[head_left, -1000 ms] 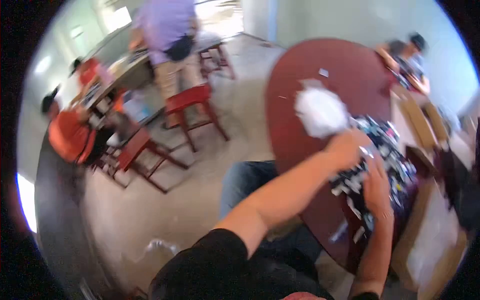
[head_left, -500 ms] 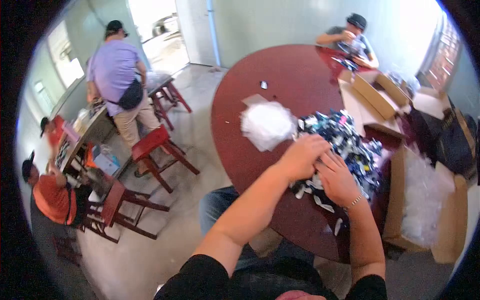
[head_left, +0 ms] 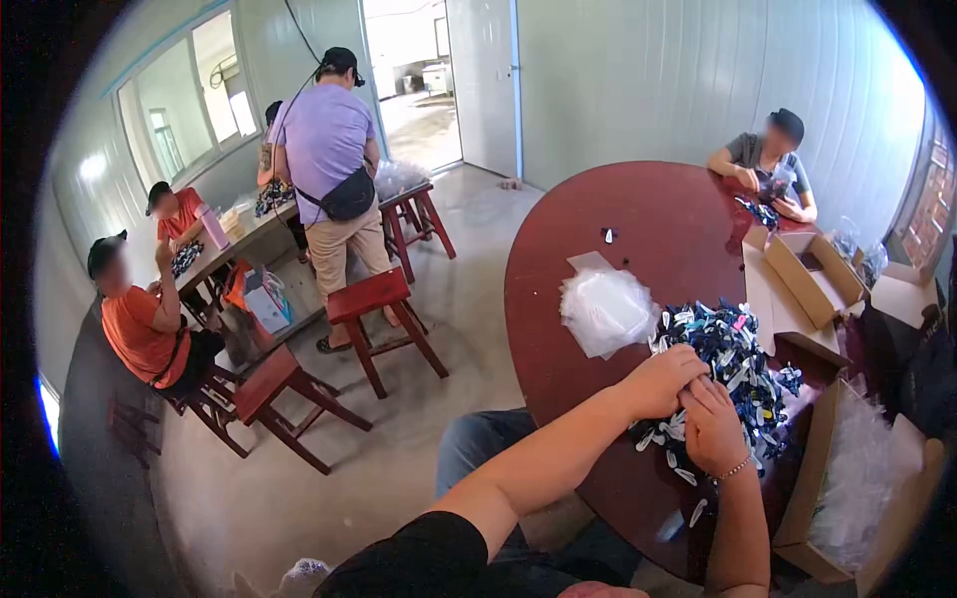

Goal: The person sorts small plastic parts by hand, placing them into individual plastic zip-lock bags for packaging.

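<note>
My left hand [head_left: 662,383] and my right hand [head_left: 716,429] meet at the fingertips above a heap of small snap hair clips [head_left: 730,351]. The clips are mostly dark and white, with a few coloured ones among them. Fingers of both hands are curled and pressed together; whatever is between them is too small or hidden to make out. A bracelet circles my right wrist. Left of the heap, close to my left hand, lies a stack of clear plastic bags [head_left: 610,307] on the dark red round table [head_left: 558,234].
An open carton of clear bags [head_left: 847,488] stands at the right, with another cardboard box [head_left: 809,274] behind it. A seated person [head_left: 773,164] handles clips across the table. Red stools [head_left: 369,294] and several people occupy the left side, around a long table.
My view has swung left and up, so the room appears shifted right and down. Both hands stay together over the clip heap.
</note>
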A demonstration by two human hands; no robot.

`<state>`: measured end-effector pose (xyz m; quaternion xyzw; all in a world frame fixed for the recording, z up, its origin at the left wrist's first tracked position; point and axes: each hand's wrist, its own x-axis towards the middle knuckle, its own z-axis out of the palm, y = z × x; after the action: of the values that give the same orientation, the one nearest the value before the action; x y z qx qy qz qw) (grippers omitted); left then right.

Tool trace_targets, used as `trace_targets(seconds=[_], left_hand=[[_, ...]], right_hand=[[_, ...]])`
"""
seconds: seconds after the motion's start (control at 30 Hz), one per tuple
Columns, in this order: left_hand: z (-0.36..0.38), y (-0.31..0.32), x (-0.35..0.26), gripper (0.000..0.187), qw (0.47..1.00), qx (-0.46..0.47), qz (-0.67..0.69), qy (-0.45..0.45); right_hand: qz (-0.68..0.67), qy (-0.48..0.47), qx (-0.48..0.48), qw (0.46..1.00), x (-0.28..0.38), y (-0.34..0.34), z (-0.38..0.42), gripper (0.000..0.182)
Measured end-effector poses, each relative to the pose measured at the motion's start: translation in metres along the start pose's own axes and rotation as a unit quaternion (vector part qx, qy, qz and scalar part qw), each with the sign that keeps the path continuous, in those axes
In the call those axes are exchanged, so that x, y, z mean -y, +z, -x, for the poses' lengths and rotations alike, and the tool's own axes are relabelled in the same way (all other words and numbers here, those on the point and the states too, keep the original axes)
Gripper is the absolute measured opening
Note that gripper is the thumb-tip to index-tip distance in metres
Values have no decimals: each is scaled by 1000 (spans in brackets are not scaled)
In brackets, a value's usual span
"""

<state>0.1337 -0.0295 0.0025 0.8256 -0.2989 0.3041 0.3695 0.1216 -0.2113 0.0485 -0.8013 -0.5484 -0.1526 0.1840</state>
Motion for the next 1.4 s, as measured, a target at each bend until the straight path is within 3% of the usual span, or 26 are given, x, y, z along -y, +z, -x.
trace_targets(seconds=[0.27,0.43,0.63,1.1,1.4], left_hand=[[2,0,-2,43,999,31,8,-29],[1,0,-2,44,999,42,6,-34],[3,5,3,47,999,44,10,-18],[4,4,-1,44,999,34,19,-15],[3,6,-1,42,1000,26,2,4]], right_hand=[[-4,32,-23,999,-4,8,0,32],[-8,-5,-61,998,-4,9,-1,29],[59,-22,-59,996,-13,17,3,32],[23,28,-3,999,-4,13,1,38],[21,7,-32,999,-12,24,3,36]])
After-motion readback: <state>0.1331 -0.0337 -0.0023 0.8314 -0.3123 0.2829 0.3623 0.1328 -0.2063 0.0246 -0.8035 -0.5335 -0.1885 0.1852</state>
